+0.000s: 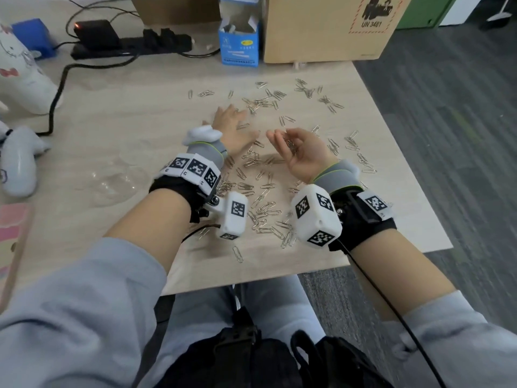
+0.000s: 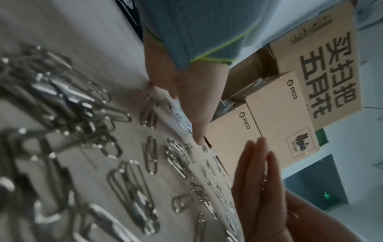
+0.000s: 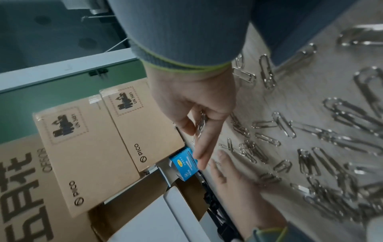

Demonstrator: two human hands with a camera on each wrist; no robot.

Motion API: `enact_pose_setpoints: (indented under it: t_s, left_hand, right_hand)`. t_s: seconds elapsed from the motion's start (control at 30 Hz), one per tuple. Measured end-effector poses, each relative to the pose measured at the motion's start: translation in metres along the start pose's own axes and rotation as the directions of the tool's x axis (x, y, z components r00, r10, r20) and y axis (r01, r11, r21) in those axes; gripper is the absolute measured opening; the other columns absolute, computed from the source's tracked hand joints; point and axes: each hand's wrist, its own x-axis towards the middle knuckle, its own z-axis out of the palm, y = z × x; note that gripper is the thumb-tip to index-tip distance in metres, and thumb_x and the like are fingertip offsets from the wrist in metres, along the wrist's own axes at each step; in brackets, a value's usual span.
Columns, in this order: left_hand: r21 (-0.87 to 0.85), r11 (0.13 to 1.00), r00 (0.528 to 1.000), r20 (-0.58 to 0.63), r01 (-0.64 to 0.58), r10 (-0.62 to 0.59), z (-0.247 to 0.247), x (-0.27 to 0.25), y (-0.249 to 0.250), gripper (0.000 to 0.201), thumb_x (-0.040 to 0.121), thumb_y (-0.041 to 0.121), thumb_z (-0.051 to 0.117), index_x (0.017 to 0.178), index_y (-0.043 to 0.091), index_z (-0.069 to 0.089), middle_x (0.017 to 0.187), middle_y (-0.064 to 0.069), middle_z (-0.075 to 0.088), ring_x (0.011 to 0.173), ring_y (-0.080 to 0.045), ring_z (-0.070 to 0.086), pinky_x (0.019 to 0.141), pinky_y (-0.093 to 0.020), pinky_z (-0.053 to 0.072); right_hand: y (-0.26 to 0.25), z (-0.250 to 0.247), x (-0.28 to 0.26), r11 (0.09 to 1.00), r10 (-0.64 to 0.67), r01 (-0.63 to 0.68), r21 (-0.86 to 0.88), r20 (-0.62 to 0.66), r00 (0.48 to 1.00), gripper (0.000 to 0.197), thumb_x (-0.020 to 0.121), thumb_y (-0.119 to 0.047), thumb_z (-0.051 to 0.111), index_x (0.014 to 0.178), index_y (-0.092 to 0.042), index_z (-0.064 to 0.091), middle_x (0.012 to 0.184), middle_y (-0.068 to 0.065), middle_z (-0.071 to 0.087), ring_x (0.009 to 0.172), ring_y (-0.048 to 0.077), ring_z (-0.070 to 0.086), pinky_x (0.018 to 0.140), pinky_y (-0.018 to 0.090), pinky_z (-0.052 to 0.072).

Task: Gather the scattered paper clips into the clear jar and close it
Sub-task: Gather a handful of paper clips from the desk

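Several silver paper clips lie strewn over the pale wooden table, from its middle to the near edge. My left hand lies flat, palm down, fingers spread on the table among them. Just to its right, my right hand is lifted and turned palm up. It cups a small bunch of clips, which the right wrist view shows held between thumb and fingers. A faint clear jar stands on the table left of my left wrist; its outline is hard to make out.
A blue paper clip box, a big cardboard box and a black power strip line the back. White plush toys sit at the left. The table's right edge drops to grey floor.
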Motion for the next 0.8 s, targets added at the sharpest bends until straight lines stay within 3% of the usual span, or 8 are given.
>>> enact_pose_setpoints:
  t_s: [0.1,0.17,0.23,0.33,0.43,0.5,0.67,0.8]
  left_hand:
    - [0.021,0.998,0.998,-0.013,-0.059,0.059,0.004,-0.007,-0.001,0.056,0.086,0.039,0.057,0.136,0.021,0.042,0.155,-0.004,0.022,0.145,-0.026,0.011,0.117,-0.047,0.007]
    - [-0.092,0.986,0.990,-0.035,-0.142,0.139,0.006,-0.015,-0.003,0.046,0.086,0.024,0.061,0.129,0.014,0.051,0.149,-0.006,0.035,0.142,-0.024,0.024,0.114,-0.031,0.016]
    - [-0.194,0.958,0.977,-0.052,-0.213,0.207,0.007,-0.025,-0.005,0.037,0.082,0.018,0.065,0.119,0.010,0.061,0.141,-0.007,0.047,0.136,-0.022,0.036,0.104,-0.017,0.024]
    - [-0.181,0.942,0.958,0.004,-0.282,0.287,0.005,-0.042,-0.004,0.037,0.078,0.028,0.070,0.111,0.012,0.067,0.134,-0.005,0.055,0.129,-0.019,0.046,0.098,-0.014,0.026]
    - [-0.091,0.936,0.933,0.099,-0.339,0.347,0.004,-0.055,-0.003,0.069,0.062,0.063,0.062,0.112,0.015,0.067,0.134,-0.004,0.056,0.126,-0.021,0.048,0.109,-0.030,0.033]
    - [-0.035,0.933,0.923,0.135,-0.358,0.360,0.005,-0.064,-0.003,0.088,0.047,0.077,0.052,0.113,0.021,0.066,0.133,0.000,0.055,0.126,-0.022,0.046,0.108,-0.042,0.035]
    - [0.170,0.916,0.920,0.219,-0.364,0.325,0.008,-0.092,-0.002,0.102,0.028,0.083,0.050,0.121,0.041,0.051,0.134,0.012,0.040,0.125,-0.016,0.030,0.100,-0.038,0.026]
    - [0.154,0.922,0.927,0.183,-0.355,0.326,0.018,-0.106,-0.004,0.103,0.025,0.080,0.057,0.120,0.042,0.048,0.131,0.011,0.038,0.121,-0.016,0.029,0.091,-0.032,0.021]
  right_hand:
    - [-0.002,-0.001,-0.001,0.994,0.025,-0.024,0.111,-0.003,1.000,0.014,0.095,-0.002,0.044,0.090,0.006,0.054,0.065,0.026,0.065,0.049,0.031,0.068,0.044,0.019,0.055]
    - [-0.003,-0.003,-0.002,0.988,0.038,-0.037,0.152,-0.001,0.999,0.016,0.095,-0.003,0.045,0.087,0.007,0.055,0.060,0.024,0.064,0.044,0.026,0.066,0.041,0.017,0.052]
    - [-0.003,-0.005,-0.004,0.981,0.054,-0.052,0.185,-0.003,0.999,0.020,0.095,-0.004,0.045,0.082,0.007,0.056,0.056,0.022,0.062,0.040,0.024,0.063,0.037,0.017,0.049]
    - [-0.001,-0.007,-0.006,0.979,0.062,-0.059,0.195,-0.011,0.998,0.025,0.096,-0.005,0.044,0.077,0.007,0.055,0.053,0.021,0.059,0.037,0.024,0.061,0.033,0.018,0.047]
    - [0.002,-0.007,-0.010,0.983,0.069,-0.066,0.173,-0.009,0.998,0.025,0.096,-0.006,0.044,0.078,0.007,0.056,0.056,0.022,0.061,0.040,0.028,0.062,0.037,0.021,0.051]
    - [0.006,-0.009,-0.015,0.981,0.080,-0.079,0.177,0.004,0.997,0.025,0.097,-0.006,0.043,0.081,0.007,0.056,0.059,0.024,0.061,0.043,0.033,0.064,0.038,0.026,0.053]
    - [0.015,-0.011,-0.029,0.981,0.102,-0.105,0.163,0.028,0.994,0.029,0.097,-0.004,0.041,0.080,0.011,0.058,0.061,0.028,0.062,0.046,0.037,0.065,0.040,0.030,0.053]
    - [0.020,-0.016,-0.037,0.979,0.124,-0.130,0.160,0.047,0.991,0.038,0.096,-0.003,0.041,0.072,0.016,0.062,0.062,0.029,0.062,0.046,0.038,0.065,0.043,0.032,0.055]
